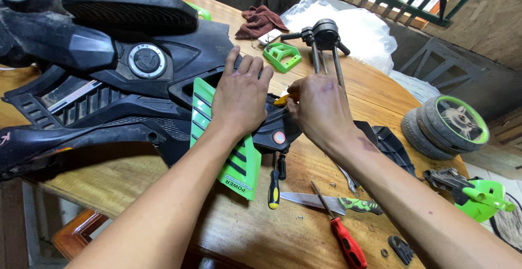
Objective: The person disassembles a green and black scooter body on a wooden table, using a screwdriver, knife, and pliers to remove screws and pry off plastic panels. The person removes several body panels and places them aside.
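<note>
A black toy motorbike body [109, 84] lies on its side across the wooden table [272, 236]. My left hand [241, 92] rests flat on it, fingers spread, pressing the green side panel [239, 166] and the black shell. My right hand [318, 108] is beside it, fingers pinched on a small yellow tool handle [282, 100] held at the bike's front end. The metal front fork and handlebar piece [325, 43] rises just behind my right hand.
On the table near me lie a black-and-yellow screwdriver [274, 187], a knife with a green handle [326, 202] and a red screwdriver [342, 236]. Stacked wheels [448, 125] stand at right, a green bracket [281, 56], maroon rag [260, 20] and plastic bag [353, 27] behind.
</note>
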